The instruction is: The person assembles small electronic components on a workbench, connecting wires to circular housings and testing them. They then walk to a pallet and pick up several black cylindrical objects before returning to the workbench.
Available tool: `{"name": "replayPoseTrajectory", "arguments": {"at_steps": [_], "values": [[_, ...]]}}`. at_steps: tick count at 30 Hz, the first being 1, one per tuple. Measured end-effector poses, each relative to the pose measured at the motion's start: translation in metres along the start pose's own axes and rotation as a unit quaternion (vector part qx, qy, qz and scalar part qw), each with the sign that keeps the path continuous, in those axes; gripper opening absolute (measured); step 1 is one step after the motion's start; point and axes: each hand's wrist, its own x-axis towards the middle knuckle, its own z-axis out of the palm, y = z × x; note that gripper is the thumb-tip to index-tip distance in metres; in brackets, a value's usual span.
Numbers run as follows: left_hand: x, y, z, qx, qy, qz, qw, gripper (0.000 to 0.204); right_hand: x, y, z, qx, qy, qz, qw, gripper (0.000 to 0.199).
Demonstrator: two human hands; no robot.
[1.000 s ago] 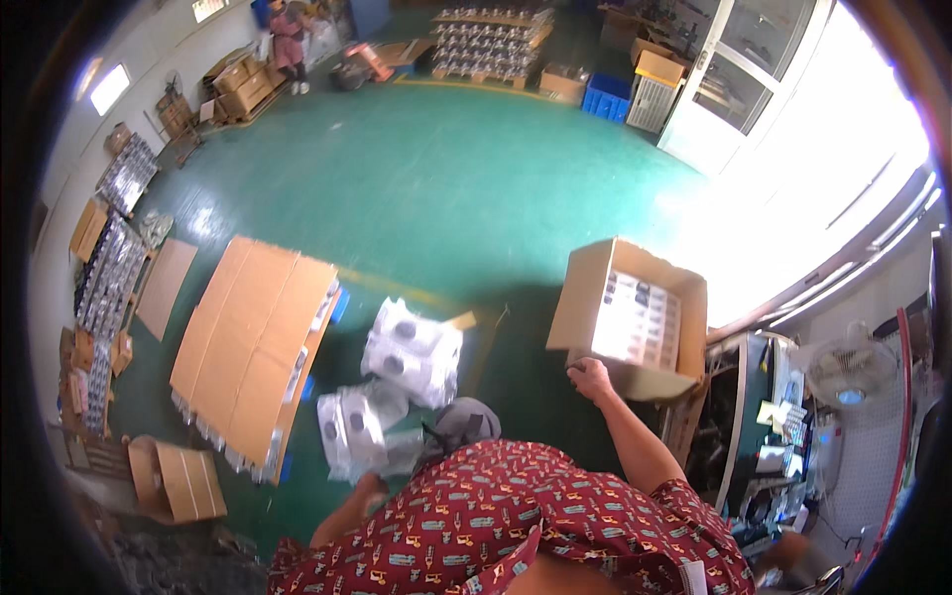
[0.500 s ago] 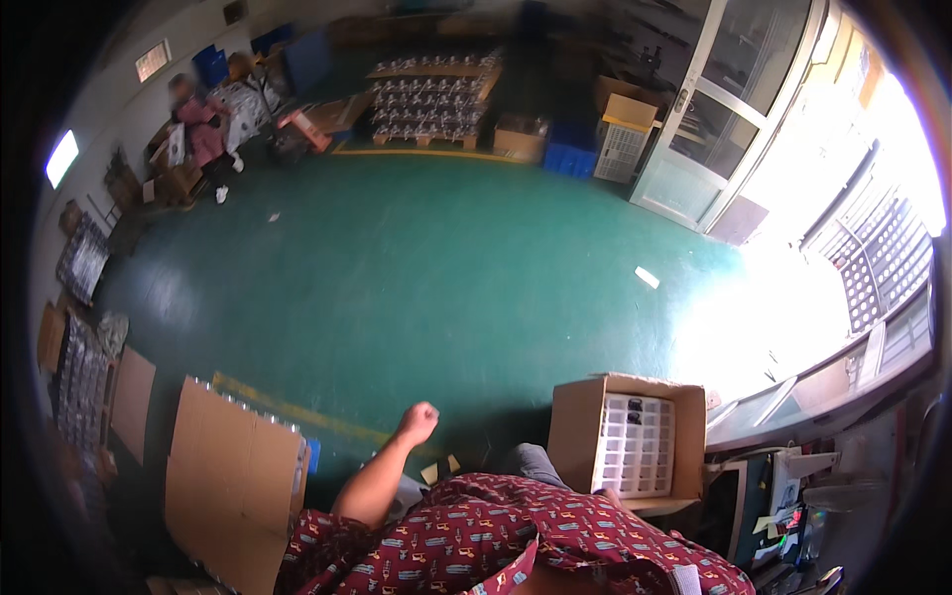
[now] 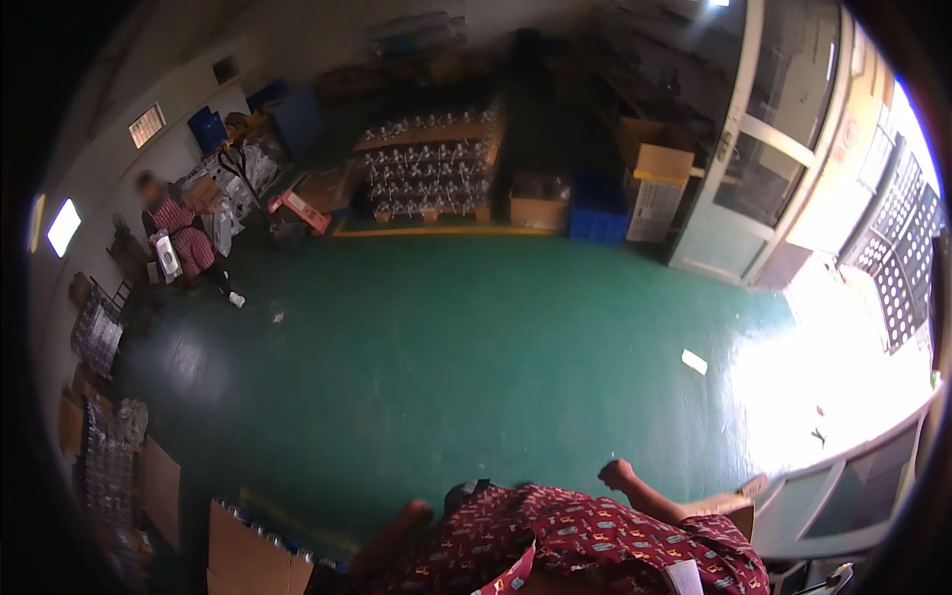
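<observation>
My right hand [image 3: 617,474] is held out in front of the patterned red shirt, its fingers curled into a fist with nothing showing in it. Behind that forearm is part of a cardboard box [image 3: 736,508], its inside hidden. Low and in shadow, my left hand [image 3: 415,512] is near my body, too dark and blurred to make out its fingers. To its left stands a brown cardboard panel [image 3: 253,557], with shiny parts [image 3: 263,528] along its far edge. Neither hand touches either of these.
Across the green floor [image 3: 426,347], a pallet of metal parts [image 3: 426,178] stands near a blue crate [image 3: 598,210]. A glass door [image 3: 759,149] stands at the right. Far left, a person [image 3: 183,233] sits near a pallet jack [image 3: 297,210]. White scrap [image 3: 694,362] lies on the floor.
The view has tilted up. My left hand has dropped lower in the picture, and my right fist has come into sight. The box with the white grid tray is mostly out of view.
</observation>
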Motion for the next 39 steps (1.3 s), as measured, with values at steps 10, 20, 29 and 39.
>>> {"name": "replayPoseTrajectory", "arguments": {"at_steps": [10,20,29,39], "values": [[0.153,0.0,-0.175,0.005,-0.018,-0.153,0.988,0.023,0.267,-0.118,-0.319,0.322,0.28,0.017,0.904,0.021],[0.514,0.241,-0.543,-0.078,0.218,0.104,0.967,0.019,0.335,-0.118,-0.344,0.202,-0.039,0.143,0.968,0.027],[0.677,0.243,-0.672,0.01,0.164,0.074,0.984,0.016,0.568,-0.122,-0.491,0.086,-0.025,0.112,0.99,0.031],[0.815,0.158,-0.731,0.077,-0.018,-0.027,0.996,0.031,0.837,-0.182,-0.841,0.363,0.286,-0.003,0.887,0.026]]}}
